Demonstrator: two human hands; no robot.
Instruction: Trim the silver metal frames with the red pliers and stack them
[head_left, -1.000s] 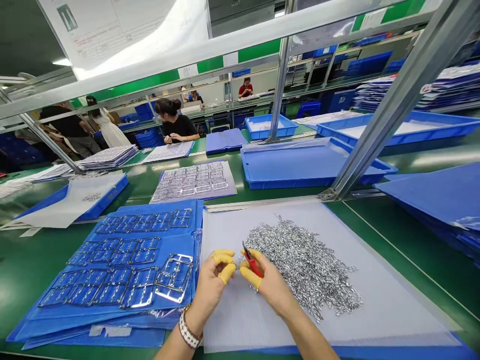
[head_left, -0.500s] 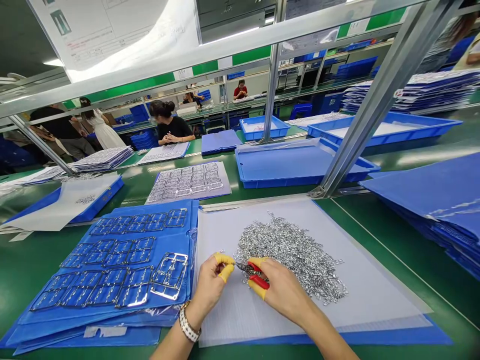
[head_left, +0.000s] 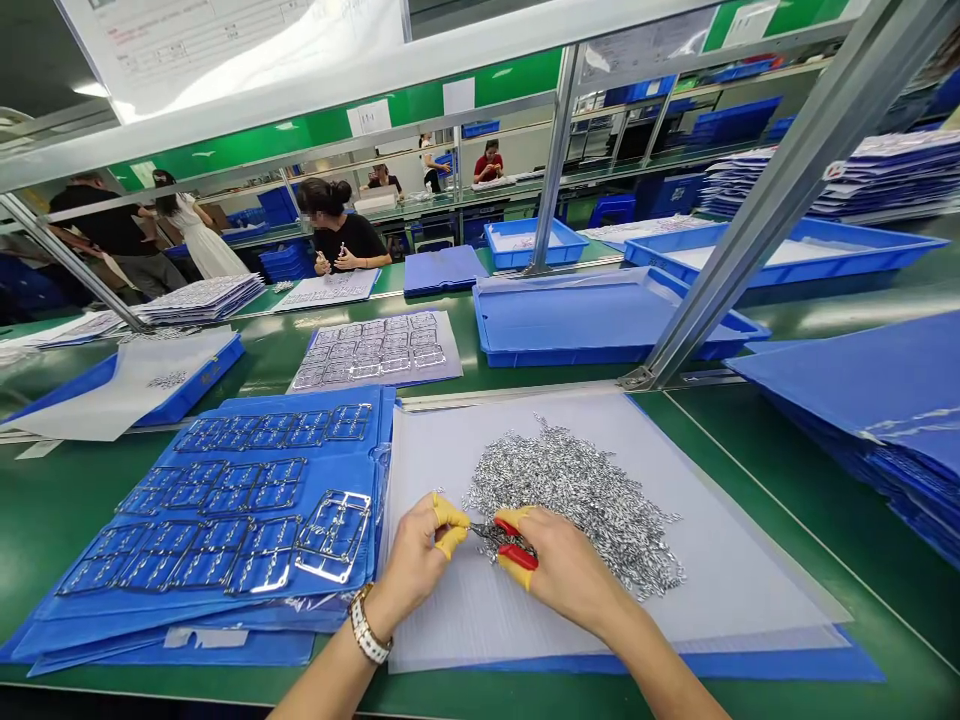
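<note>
My right hand (head_left: 559, 560), with yellow finger covers, is closed round the red-handled pliers (head_left: 517, 555). Their jaws point left and meet the fingertips of my left hand (head_left: 424, 550). Those fingers, also in yellow covers, are pinched together on something too small to make out. Right behind the pliers lies a heap of small shiny metal pieces (head_left: 574, 490) on a white sheet (head_left: 720, 570). To the left, rows of thin metal frames (head_left: 259, 555) lie on a blue sheet stack (head_left: 262, 622); one frame (head_left: 334, 535) sits slightly apart, nearest my left hand.
A sheet of metal frames (head_left: 375, 350) lies beyond, beside a blue tray (head_left: 570, 320). A slanted metal post (head_left: 757, 210) rises behind the heap at right. Blue sheets (head_left: 870, 390) are stacked far right. A co-worker (head_left: 341, 240) sits across the bench.
The view has tilted slightly, so the bench sits a little higher in the picture. Both my hands keep their hold at the pliers' tip. The co-worker's hands across the bench have risen and parted.
</note>
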